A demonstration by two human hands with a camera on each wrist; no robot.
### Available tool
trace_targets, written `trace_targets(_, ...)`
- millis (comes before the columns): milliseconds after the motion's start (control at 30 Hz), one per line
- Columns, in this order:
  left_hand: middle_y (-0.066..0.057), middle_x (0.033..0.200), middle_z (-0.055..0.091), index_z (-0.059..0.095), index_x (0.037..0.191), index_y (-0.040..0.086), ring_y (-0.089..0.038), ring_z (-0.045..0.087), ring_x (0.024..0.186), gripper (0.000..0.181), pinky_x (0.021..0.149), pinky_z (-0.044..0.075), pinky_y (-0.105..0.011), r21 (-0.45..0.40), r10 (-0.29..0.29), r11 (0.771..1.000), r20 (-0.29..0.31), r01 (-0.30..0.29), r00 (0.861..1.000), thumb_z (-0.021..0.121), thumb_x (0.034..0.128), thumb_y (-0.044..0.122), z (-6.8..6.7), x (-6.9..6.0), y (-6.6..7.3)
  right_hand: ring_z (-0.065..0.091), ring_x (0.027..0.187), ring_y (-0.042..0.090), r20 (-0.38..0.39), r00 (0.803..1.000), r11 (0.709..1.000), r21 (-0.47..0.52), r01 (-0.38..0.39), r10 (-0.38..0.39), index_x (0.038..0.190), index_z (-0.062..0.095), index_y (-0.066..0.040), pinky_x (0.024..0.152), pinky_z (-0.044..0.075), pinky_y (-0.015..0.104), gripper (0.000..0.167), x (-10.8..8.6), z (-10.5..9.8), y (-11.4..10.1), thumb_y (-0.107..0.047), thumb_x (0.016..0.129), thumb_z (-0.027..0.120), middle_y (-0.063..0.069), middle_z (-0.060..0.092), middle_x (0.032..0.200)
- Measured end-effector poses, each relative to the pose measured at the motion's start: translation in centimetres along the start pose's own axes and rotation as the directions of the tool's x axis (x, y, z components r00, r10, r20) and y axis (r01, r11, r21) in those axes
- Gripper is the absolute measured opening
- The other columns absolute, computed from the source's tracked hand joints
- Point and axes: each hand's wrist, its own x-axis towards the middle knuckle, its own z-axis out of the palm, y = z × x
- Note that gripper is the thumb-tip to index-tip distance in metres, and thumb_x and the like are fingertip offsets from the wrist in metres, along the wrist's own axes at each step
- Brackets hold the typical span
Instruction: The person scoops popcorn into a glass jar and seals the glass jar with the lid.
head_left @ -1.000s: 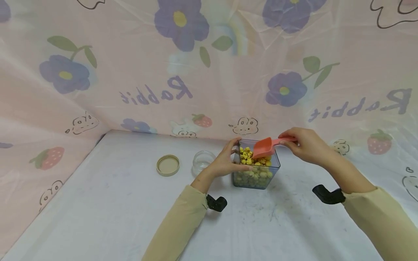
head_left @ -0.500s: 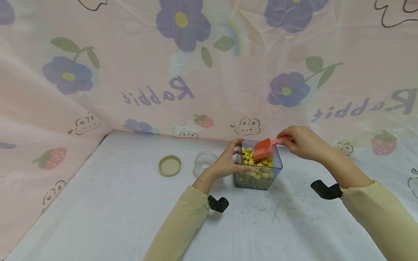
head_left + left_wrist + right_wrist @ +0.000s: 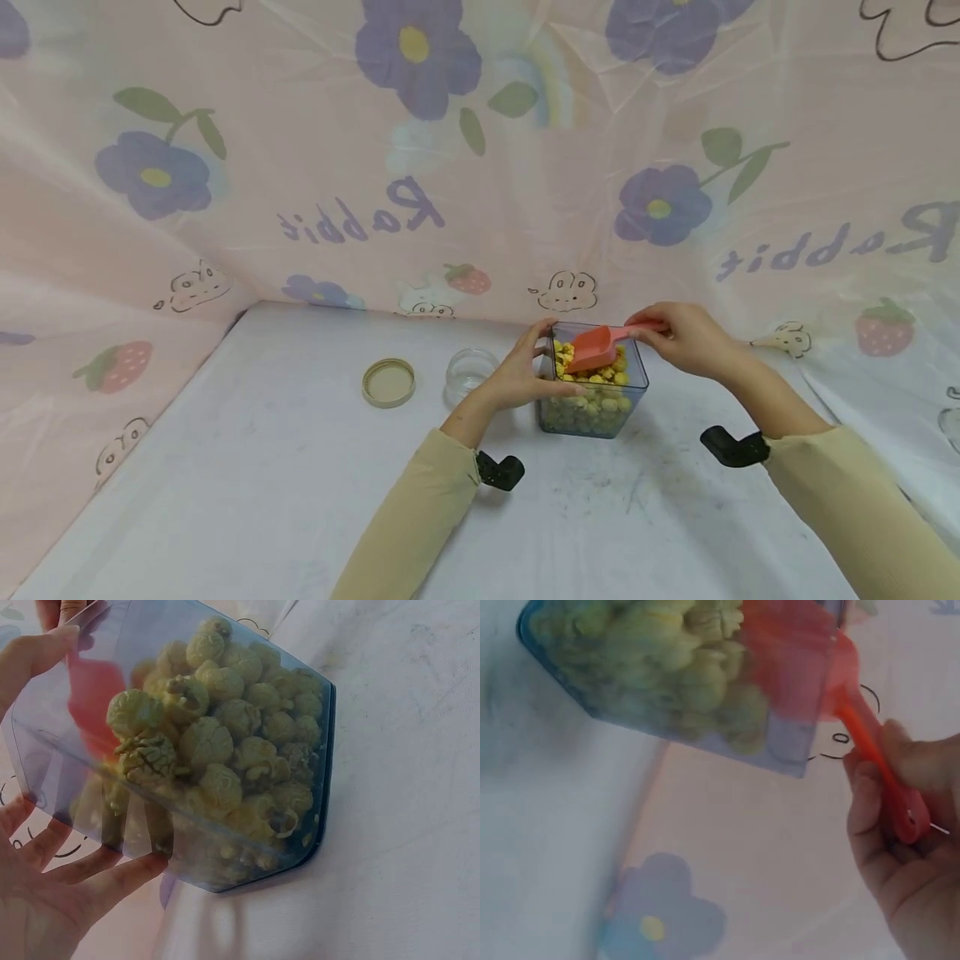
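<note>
Head view: L grip point(image 3: 513, 379) & its wrist hide pt of clear jar point(image 3: 468, 365) nr bench's point(image 3: 262, 492) back edge; bench's front edge & both sleeves point(image 3: 416, 508) cut off at btm. Can't tell if scoop point(image 3: 592, 348) tip is in popcorn point(image 3: 206, 742) or just on top. Marks point(image 3: 633, 492) btwn tub point(image 3: 635, 365) & bench's front edge too small to ID. L-wrist view: tub cropped at top, L grip at left. R-wrist view: popcorn blurry thru tub wall, R grip point(image 3: 907, 817) cropped at right.
</note>
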Motion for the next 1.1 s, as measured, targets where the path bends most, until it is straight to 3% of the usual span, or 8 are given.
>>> trace_targets(200,-0.003,0.156,0.023,0.019,0.152,0.028,-0.030,0.034,0.139,0.101,0.109,0.037,-0.051,-0.001,-0.028,1.000,-0.007,0.028,1.000,0.083,0.0742,0.027,0.0,-0.3,0.0,0.046,0.060,0.012,-0.067,0.996,0.995,0.084,-0.051,0.057,0.106,0.069,0.002,0.052,0.039,0.024,0.023,-1.2,1.3,1.3,-0.017,0.093,0.063,0.006,0.065,0.078)
trace_targets(400,-0.002,0.156,0.023,0.020,0.150,0.033,-0.029,0.035,0.139,0.101,0.108,0.039,-0.049,-0.017,-0.028,0.999,-0.010,0.028,1.000,0.084,0.0729,0.026,-0.2,-0.3,-0.3,0.048,0.068,0.011,-0.173,0.985,0.993,0.114,-0.007,0.026,0.106,0.070,0.000,0.056,0.042,0.023,0.023,-1.8,2.7,1.8,-0.018,0.094,0.062,0.008,0.065,0.086)
trace_targets(600,-0.002,0.156,0.022,0.019,0.151,0.031,-0.031,0.034,0.139,0.101,0.108,0.039,-0.050,-0.007,-0.031,0.999,-0.007,0.031,0.999,0.084,0.0737,0.028,0.0,-0.2,-0.3,0.047,0.062,0.010,-0.206,0.976,0.990,0.133,-0.040,0.067,0.108,0.068,0.002,0.050,0.038,0.023,0.023,-2.6,3.4,1.7,-0.015,0.094,0.062,0.010,0.064,0.081)
trace_targets(833,-0.006,0.155,0.023,0.018,0.152,0.024,-0.031,0.034,0.139,0.101,0.108,0.039,-0.051,-0.022,-0.013,1.000,-0.005,0.013,1.000,0.083,0.0748,0.025,-0.1,-0.1,-0.2,0.062,0.075,0.025,-0.244,0.969,0.998,0.030,0.050,-0.041,0.106,0.068,0.006,0.058,0.048,0.027,0.020,-2.3,3.0,0.2,-0.008,0.091,0.064,0.016,0.067,0.090)
trace_targets(1100,-0.002,0.155,0.023,0.019,0.151,0.030,-0.031,0.035,0.138,0.099,0.106,0.041,-0.049,-0.013,-0.032,0.999,-0.007,0.032,0.999,0.083,0.0748,0.027,0.0,-0.2,-0.1,0.055,0.068,0.016,-0.218,0.960,0.984,-0.079,0.163,-0.176,0.098,0.069,0.004,0.059,0.048,0.029,0.012,-1.1,2.2,-0.9,0.001,0.086,0.066,0.010,0.065,0.083)
